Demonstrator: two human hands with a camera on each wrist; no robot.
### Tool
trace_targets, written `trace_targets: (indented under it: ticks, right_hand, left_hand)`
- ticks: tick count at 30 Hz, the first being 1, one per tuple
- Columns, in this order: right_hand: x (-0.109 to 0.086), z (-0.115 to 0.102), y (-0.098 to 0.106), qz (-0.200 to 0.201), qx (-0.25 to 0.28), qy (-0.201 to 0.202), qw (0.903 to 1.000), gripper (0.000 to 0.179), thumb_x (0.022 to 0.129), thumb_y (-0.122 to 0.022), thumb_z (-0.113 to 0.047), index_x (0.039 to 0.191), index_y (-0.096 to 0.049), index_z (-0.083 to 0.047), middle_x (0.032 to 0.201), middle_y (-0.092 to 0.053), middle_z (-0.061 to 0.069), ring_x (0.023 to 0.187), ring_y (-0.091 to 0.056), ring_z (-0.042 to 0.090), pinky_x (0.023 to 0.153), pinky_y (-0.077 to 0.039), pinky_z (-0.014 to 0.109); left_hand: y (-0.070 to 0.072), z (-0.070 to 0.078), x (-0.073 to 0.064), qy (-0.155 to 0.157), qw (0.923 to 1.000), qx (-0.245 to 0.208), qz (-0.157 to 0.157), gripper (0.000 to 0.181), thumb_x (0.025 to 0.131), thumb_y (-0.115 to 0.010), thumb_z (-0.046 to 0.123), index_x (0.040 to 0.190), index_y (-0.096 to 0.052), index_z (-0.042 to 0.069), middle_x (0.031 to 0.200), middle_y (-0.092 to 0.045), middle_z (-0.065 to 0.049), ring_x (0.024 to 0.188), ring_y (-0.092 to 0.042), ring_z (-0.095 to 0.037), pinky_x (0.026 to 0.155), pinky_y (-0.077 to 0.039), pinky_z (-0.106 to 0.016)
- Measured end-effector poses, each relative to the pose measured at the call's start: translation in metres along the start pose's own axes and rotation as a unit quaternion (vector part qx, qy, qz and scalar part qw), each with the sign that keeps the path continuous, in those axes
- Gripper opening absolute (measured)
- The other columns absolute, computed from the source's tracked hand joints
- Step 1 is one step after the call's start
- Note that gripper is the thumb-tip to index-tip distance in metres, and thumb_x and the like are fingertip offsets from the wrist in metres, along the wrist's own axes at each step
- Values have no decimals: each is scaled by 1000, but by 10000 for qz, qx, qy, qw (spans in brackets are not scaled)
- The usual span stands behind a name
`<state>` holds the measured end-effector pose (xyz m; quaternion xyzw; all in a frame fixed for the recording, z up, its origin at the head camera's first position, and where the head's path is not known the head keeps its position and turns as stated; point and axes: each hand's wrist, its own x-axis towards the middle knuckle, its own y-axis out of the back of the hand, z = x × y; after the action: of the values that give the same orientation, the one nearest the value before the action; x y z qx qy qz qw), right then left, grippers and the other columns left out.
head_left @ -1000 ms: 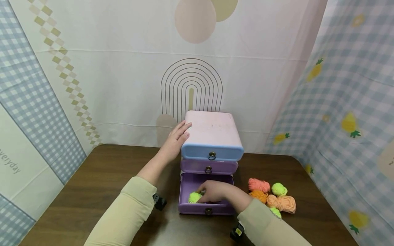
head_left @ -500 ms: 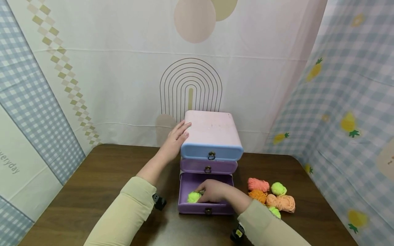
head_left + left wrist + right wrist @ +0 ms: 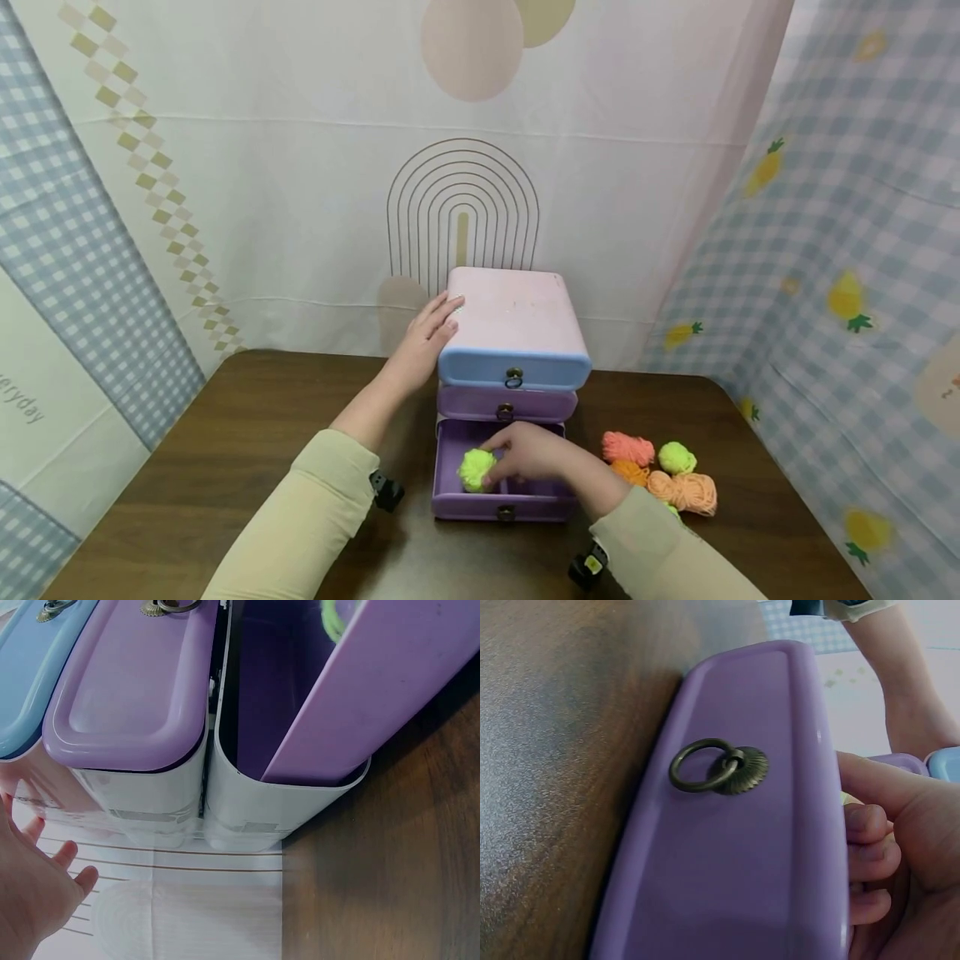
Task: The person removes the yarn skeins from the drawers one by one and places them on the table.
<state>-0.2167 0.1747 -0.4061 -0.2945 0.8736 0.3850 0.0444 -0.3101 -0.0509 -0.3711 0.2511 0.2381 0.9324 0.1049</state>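
Note:
My right hand [image 3: 528, 454] reaches into the pulled-out bottom drawer [image 3: 501, 507], its thumb and fingers pinching a neon yellow-green yarn ball [image 3: 477, 470]. In the right wrist view the purple drawer front hides most of the ball and part of the curled fingers [image 3: 874, 859]. On the left side and top edge of the small chest of drawers [image 3: 517, 312], my left hand [image 3: 426, 346] rests with its fingers extended. The left wrist view shows that hand [image 3: 37, 877] beside the chest's wall, and a green strand [image 3: 332, 621] inside the open drawer.
Right of the chest lie a coral yarn skein [image 3: 628, 448], an orange one [image 3: 630, 472], a peach one [image 3: 684, 492] and a yellow-green ball [image 3: 677, 458]. Another yellow-green piece is mostly behind the right sleeve. The blue top drawer [image 3: 513, 369] and purple middle drawer [image 3: 507, 402] are closed.
The right hand has shifted slightly up, and the yarn ball it pinches has risen a little and shows more fully. The left hand stays on the chest.

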Motion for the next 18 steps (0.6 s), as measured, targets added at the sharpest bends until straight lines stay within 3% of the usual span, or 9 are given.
trace_targets:
  ticks: [6,9,13,18]
  right_hand:
    - [-8,-4,7,140,50,96,9998,43,79,-83,-27,118,-73,-12,79,-70,-5,55,-53,10,53,-48,28]
    - [-14,-2,13,215,90,208,9995,41,80,-83,-27,117,-74,-12,76,-68,-5,55,-51,9,51,-46,27]
    - [-24,4,24,343,96,308,9989,40,82,-82,-27,119,-73,-13,59,-53,-6,49,-40,8,49,-38,26]
    - [-45,12,41,499,261,107,9984,45,82,-81,-30,123,-71,-13,50,-35,-5,45,-32,10,47,-35,27]
  left_hand:
    - [-2,-2,2,-31,10000,-28,20,49,105,-39,39,151,-44,23,164,-20,-4,148,-14,-36,114,-13,-63]
    - [-2,-2,1,-45,10000,-30,34,48,105,-40,37,151,-44,22,164,-20,-3,149,-15,-34,115,-13,-62]
    - [-2,-2,1,-45,10000,-53,38,49,105,-40,36,151,-44,21,164,-20,-3,149,-15,-34,115,-13,-62]
    - [-1,-3,1,-69,10000,-66,24,49,105,-40,38,152,-43,21,164,-20,-3,149,-14,-35,114,-13,-63]
